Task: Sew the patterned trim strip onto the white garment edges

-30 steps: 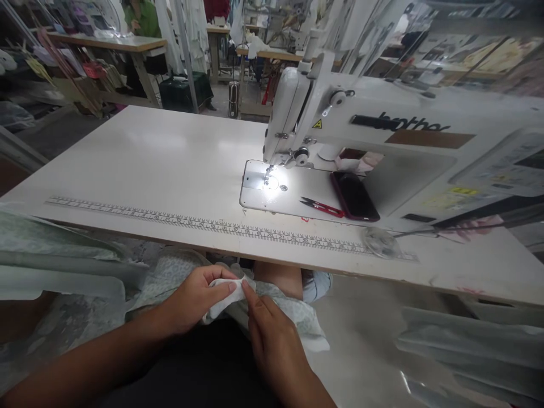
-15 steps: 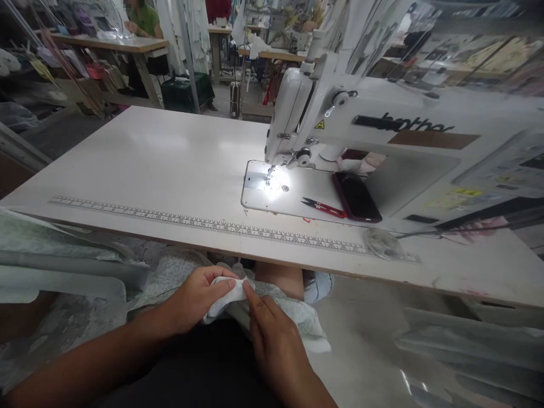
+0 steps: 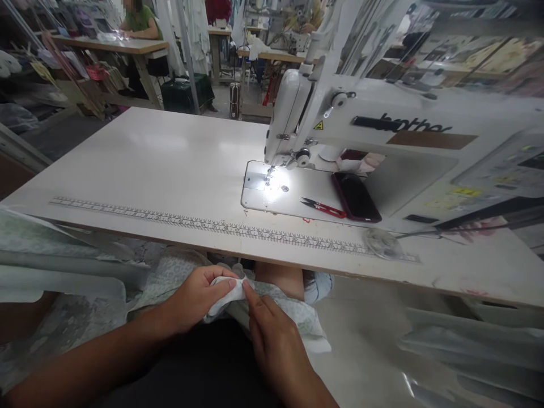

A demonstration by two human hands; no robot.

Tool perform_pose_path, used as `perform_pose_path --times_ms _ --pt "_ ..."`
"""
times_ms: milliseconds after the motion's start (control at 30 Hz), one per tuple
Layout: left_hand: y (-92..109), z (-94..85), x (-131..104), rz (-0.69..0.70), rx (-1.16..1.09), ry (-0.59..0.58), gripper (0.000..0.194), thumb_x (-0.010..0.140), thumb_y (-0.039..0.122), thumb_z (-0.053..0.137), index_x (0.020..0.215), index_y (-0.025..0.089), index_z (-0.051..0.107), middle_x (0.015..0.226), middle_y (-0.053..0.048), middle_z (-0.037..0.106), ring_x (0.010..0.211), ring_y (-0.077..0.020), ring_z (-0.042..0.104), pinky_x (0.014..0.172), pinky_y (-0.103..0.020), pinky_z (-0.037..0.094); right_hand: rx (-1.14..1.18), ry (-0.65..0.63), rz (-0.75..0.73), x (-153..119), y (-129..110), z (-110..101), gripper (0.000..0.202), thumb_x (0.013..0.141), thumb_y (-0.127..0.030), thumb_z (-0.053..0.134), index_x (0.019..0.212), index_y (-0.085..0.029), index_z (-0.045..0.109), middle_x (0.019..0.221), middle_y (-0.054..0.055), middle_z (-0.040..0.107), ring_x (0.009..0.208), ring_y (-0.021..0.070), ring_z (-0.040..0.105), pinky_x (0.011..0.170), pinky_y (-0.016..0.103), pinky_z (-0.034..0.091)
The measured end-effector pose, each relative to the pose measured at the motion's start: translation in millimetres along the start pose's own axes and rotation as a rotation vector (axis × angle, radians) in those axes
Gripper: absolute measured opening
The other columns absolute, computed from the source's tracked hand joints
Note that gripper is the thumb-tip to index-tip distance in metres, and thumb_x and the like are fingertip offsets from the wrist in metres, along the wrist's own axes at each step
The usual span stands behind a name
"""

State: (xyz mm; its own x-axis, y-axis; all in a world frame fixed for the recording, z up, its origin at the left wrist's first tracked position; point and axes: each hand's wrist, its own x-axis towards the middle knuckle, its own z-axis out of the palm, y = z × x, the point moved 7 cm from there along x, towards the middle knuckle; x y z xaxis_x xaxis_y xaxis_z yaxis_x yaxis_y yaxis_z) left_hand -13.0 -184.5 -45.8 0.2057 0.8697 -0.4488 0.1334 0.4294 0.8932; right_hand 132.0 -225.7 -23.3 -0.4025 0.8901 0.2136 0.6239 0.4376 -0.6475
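Over my lap, below the table's front edge, my left hand [image 3: 203,296] is closed on a folded bit of white cloth [image 3: 225,293], thumb on top. My right hand [image 3: 272,326] pinches the right end of the same cloth, its fingertips close to the left hand's. Pale green patterned fabric [image 3: 293,309] lies across my lap under both hands and spreads out to either side. Whether the white bit is joined to it I cannot tell.
A white sewing machine [image 3: 408,113] stands on the table [image 3: 140,164], its lamp lit. Red-handled thread snips [image 3: 325,208] and a dark phone [image 3: 357,196] lie beside its needle plate. A ruler strip [image 3: 212,225] runs along the front edge. A person in green [image 3: 142,20] sits far left.
My hands and the white cloth stay almost still. In the background, the person in green has shifted an arm over the far table.
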Motion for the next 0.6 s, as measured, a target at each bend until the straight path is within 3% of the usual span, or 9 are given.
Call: perform_pose_path --times_ms 600 --pt "1.9 -0.7 0.1 -0.003 0.009 0.004 0.026 0.082 0.037 0.062 0.088 0.013 0.070 0.079 -0.004 0.068 0.067 -0.0135 0.057 0.058 -0.021 0.042 0.033 -0.025 -0.006 0.3 -1.3 0.7 0.061 0.087 -0.002 0.035 0.145 -0.022 0.035 0.098 0.008 0.064 0.083 0.0204 0.065 0.069 0.034 0.059"
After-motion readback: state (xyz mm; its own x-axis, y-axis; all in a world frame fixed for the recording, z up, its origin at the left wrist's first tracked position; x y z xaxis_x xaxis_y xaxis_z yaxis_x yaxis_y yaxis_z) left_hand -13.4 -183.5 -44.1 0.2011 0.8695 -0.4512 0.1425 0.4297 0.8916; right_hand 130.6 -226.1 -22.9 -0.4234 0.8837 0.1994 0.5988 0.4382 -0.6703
